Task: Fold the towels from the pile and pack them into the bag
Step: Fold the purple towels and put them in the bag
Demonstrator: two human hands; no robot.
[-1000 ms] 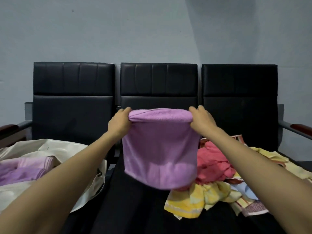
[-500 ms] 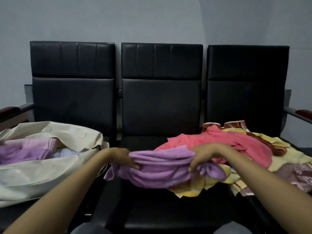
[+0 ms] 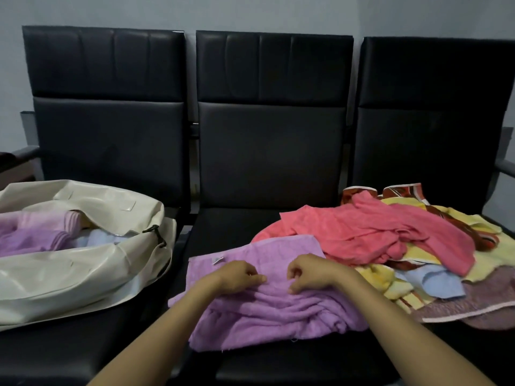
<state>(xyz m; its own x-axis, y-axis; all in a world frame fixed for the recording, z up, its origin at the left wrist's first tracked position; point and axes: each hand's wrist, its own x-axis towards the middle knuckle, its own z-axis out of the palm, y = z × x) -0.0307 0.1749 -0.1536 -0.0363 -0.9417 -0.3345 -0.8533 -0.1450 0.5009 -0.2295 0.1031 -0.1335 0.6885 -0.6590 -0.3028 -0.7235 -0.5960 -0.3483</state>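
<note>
In the head view, three black padded seats (image 3: 273,151) stand in a row against a pale grey wall (image 3: 250,9). The purple towel (image 3: 267,310) lies on the middle seat, between the cream bag (image 3: 83,277) on the left seat and the pile of towels (image 3: 390,238) on the right seat. Its long axis goes left to right; the far edge is flat and the near part is wrinkled. The left hand (image 3: 239,277) and right hand (image 3: 309,271) rest at its middle, and their curled fingers pinch the cloth.

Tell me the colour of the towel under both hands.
The towel is plain lilac purple; the head view shows it best.
</note>
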